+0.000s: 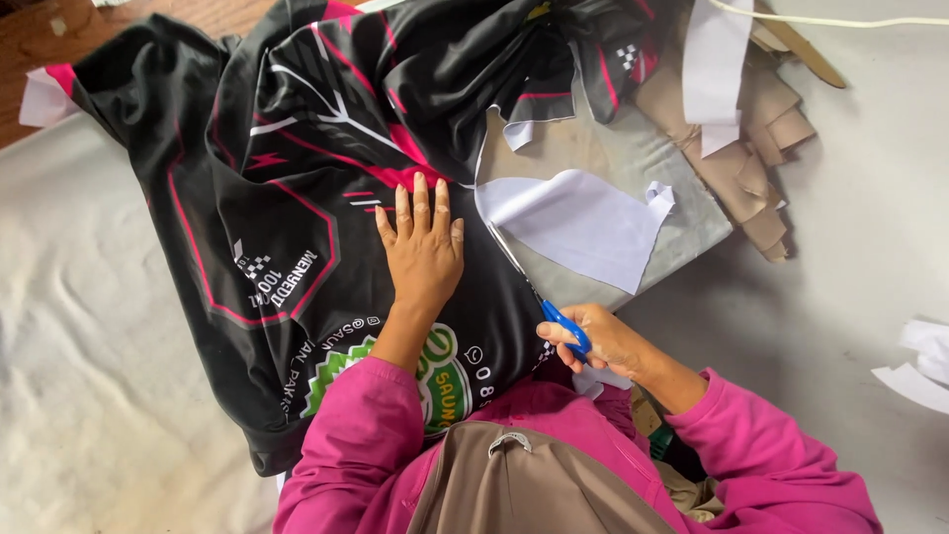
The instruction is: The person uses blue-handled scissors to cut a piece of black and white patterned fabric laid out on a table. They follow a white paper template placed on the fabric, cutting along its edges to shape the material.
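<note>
A black printed fabric (287, 148) with pink and white lines and a green emblem lies spread before me. My left hand (423, 247) rests flat on it, fingers apart, pressing it down near its right edge. My right hand (598, 339) grips blue-handled scissors (539, 295), whose blades point up along the fabric's edge. Beside the blades a white paper piece (583, 222) lies on grey cardboard (633, 158).
Brown paper pieces (751, 148) and a white strip (717, 59) are piled at the upper right. White scraps (919, 366) lie at the far right. A pale cloth (79, 326) covers the surface on the left. A white cord (840, 20) runs along the top.
</note>
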